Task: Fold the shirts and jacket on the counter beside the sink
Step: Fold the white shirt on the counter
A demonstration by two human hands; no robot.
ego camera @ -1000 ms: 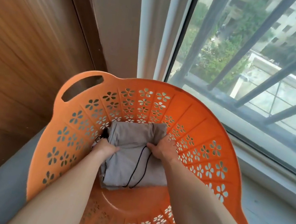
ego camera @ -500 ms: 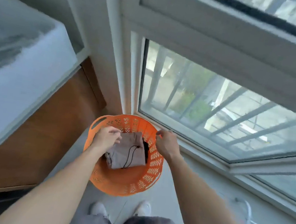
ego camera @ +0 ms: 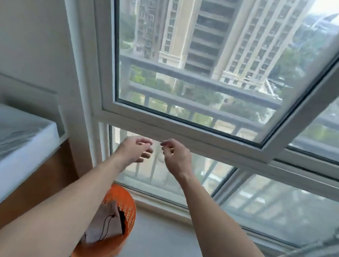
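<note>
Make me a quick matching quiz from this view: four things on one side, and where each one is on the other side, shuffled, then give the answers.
Things:
1. orange basket
2. folded grey garment
3. white sink
4. both hands, left hand and right hand

Places:
A. raised, empty, in front of the window
B. on the floor below the window
C. at the left, above the wooden cabinet
D. inside the basket

Pairs: 1-B, 2-D, 3-C, 4-A

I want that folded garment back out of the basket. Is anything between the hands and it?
Nothing visible blocks it. Both hands, left and right, are empty and raised near the window frame. The folded grey garment lies uncovered in the open orange basket on the floor below.
</note>
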